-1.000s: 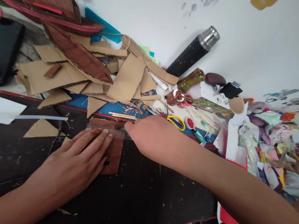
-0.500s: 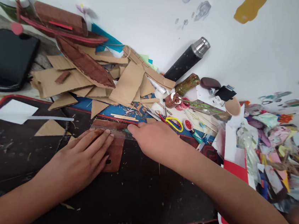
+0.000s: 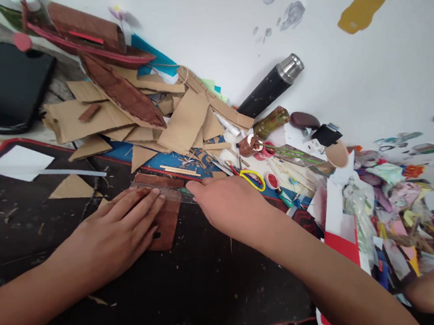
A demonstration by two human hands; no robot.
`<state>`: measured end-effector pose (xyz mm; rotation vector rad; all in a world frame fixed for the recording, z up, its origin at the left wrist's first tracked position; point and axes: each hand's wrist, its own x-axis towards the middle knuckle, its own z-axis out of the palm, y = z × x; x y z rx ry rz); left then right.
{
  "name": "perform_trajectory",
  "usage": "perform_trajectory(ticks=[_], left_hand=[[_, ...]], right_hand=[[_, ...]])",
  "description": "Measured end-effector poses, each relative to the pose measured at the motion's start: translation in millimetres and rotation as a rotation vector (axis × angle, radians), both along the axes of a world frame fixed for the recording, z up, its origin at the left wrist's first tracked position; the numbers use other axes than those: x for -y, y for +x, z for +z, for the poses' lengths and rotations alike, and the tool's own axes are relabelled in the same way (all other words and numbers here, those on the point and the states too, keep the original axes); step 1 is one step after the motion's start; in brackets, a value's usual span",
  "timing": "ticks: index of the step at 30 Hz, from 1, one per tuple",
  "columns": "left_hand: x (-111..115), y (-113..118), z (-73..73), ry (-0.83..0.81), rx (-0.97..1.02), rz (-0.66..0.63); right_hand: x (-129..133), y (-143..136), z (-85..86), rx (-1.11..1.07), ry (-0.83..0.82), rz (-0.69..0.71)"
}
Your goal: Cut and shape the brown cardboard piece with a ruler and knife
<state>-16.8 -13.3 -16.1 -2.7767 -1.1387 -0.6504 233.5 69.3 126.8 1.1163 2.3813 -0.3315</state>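
Observation:
My left hand (image 3: pixel 123 225) lies nearly flat with its fingers together, pressing a clear ruler (image 3: pixel 173 194) onto a reddish-brown painted piece (image 3: pixel 167 224) on the black mat. That piece has a small dark rectangular hole near its lower edge. At the ruler's right end, my right hand (image 3: pixel 224 202) is closed on something green, mostly hidden by the fingers, against the ruler's upper edge. A strip of the brown piece shows above the ruler.
Behind are cardboard scraps (image 3: pixel 184 120), a brown boat hull (image 3: pixel 121 90), a model boat (image 3: pixel 86 40) and a black thermos (image 3: pixel 265 90). Yellow-handled scissors (image 3: pixel 253 180) lie beyond my right hand. A phone (image 3: pixel 13 87) is at left; another person's arm (image 3: pixel 430 291) shows at right.
The other person's arm at the right edge has come further into view. My hands, the ruler and the brown piece look almost the same.

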Motion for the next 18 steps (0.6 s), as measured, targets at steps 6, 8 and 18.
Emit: perform_trajectory(ticks=[6,8,18], left_hand=[[0.5,1.6,1.0,0.016,-0.023,0.009],[0.4,2.5,2.2,0.027,-0.020,0.013],[0.5,2.9,4.5,0.016,-0.020,0.012]], right_hand=[[-0.8,-2.9,-3.5,0.030,-0.013,0.001],[-1.8,-2.4,-4.6,0.037,-0.014,0.006],[-5.3,0.1,-9.5,0.020,-0.016,0.022]])
